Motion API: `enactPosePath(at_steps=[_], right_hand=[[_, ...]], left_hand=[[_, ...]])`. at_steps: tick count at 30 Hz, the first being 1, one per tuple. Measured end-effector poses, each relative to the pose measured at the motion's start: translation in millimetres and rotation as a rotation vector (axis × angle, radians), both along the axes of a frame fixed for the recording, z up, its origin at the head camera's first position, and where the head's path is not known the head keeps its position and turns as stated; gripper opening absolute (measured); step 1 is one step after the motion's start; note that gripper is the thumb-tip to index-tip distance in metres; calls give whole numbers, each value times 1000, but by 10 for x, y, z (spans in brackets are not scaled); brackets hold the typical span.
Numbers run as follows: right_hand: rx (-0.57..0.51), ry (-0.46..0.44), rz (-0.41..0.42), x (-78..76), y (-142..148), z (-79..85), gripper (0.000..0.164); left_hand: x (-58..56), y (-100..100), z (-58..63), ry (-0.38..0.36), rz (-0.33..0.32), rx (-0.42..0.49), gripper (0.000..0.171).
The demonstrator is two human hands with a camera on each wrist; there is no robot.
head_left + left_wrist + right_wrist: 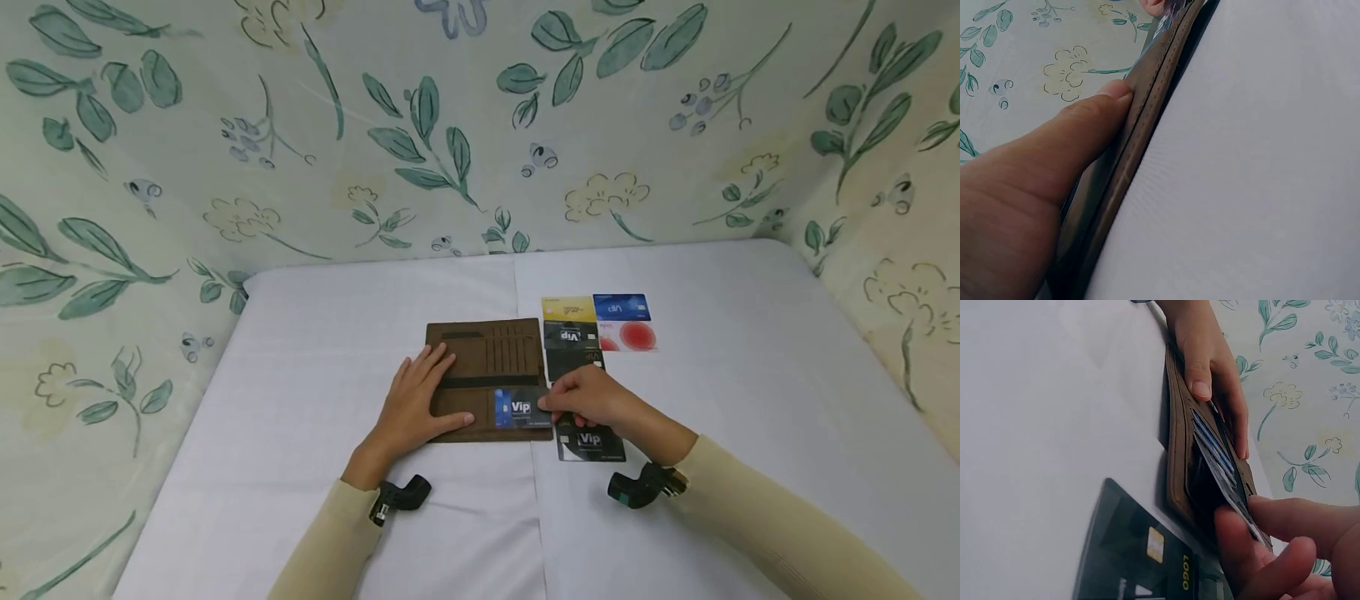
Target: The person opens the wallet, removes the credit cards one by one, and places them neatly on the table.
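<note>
A brown wallet (468,358) lies unfolded on the white-covered table, with a row of card slots at its upper right. My left hand (408,396) rests on its left side, fingers spread and thumb (1088,119) along the lower part. With thumb and fingertips my right hand (596,398) pinches the right end of a black "Vip" card (522,408) over the wallet's lower right. In the right wrist view this card (1225,487) is tilted at the slots, where blue card edges (1213,447) show.
Right of the wallet lie a yellow card (567,308), a blue card (621,307), a white card with a red circle (633,337) and several black cards, one (592,446) below my right hand. Leaf-patterned fabric (450,125) hangs behind the table (337,308).
</note>
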State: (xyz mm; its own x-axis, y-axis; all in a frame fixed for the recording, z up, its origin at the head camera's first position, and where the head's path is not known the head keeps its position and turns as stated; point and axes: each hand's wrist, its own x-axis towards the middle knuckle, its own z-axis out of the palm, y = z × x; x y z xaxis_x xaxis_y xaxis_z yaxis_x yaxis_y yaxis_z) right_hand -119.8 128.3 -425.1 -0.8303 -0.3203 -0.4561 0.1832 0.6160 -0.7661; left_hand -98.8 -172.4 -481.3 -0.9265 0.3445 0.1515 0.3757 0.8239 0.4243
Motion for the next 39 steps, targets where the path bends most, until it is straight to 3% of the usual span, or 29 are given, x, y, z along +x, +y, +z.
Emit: enactPosePath(at_steps=[10, 39], right_hand=[[33, 8, 2, 15, 4, 18, 20], [111, 78, 49, 12, 5, 8, 31]], left_hand=[[12, 9, 9, 31, -5, 20, 99], [19, 13, 42, 19, -3, 2, 99]])
